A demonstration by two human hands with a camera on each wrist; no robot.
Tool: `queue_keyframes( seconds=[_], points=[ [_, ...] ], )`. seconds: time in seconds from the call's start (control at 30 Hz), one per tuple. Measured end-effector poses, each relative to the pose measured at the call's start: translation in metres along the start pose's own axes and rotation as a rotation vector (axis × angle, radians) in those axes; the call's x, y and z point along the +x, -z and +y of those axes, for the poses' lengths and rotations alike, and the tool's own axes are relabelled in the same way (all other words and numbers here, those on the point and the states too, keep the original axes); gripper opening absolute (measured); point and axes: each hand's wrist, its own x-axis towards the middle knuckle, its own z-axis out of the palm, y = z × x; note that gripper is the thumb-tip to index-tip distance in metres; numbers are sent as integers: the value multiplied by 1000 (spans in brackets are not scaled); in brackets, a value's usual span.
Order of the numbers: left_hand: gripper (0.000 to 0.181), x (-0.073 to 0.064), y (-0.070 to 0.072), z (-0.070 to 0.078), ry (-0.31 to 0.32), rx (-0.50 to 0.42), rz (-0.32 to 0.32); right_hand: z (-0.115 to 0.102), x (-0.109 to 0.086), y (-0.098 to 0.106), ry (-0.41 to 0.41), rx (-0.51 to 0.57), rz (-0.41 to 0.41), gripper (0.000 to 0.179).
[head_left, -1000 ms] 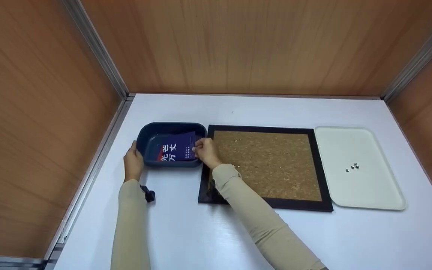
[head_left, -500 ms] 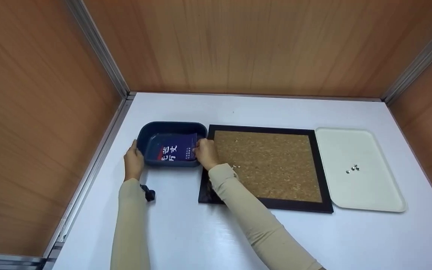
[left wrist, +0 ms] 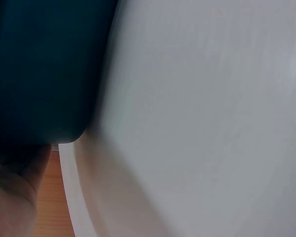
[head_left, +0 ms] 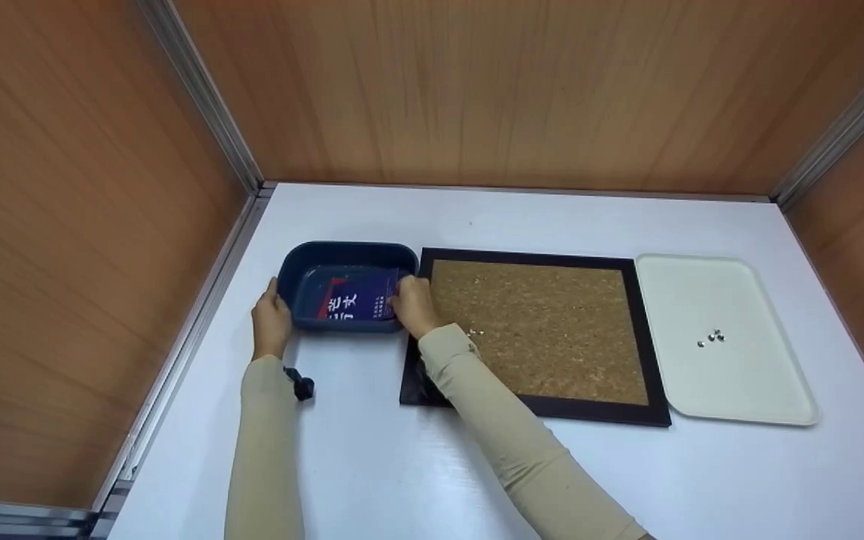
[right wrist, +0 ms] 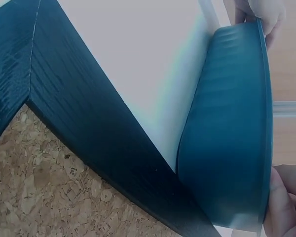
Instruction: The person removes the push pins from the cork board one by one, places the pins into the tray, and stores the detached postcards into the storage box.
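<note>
A dark blue plastic basin [head_left: 304, 327] stands at the left of the table. My left hand [head_left: 271, 326] holds its left end from outside; in the right wrist view the left hand [right wrist: 264, 15] shows at the far end of the rim. My right hand [head_left: 415, 306] reaches over the basin's right rim and pinches the right edge of a dark blue card [head_left: 361, 300] with white characters and a red patch. The card slopes inside the basin. Its right edge is hidden by the fingers, and the right wrist view shows only fingers [right wrist: 281, 207] at the rim.
A black-framed cork board [head_left: 544, 330] lies right of the basin, under my right forearm, with small shiny bits on it near the sleeve. Further right is a pale tray [head_left: 724, 292] with several small metal pieces [head_left: 712, 337]. Wooden walls [head_left: 477, 90] enclose the table [head_left: 357, 450].
The card has sunk a little lower in the basin, showing more of its red patch at the top. My right hand has moved slightly with it; the left hand stays at the basin.
</note>
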Motion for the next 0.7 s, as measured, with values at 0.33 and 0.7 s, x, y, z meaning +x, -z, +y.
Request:
queue_keyframes(
  seconds=[0.33,0.7],
  points=[
    [48,0,-1,-1,-2,2,6,-1,0,1,4,-29,2,34],
    [47,-1,-1,-1,-37,4,22,1,0,0,-1,-44,-27,46]
  ],
)
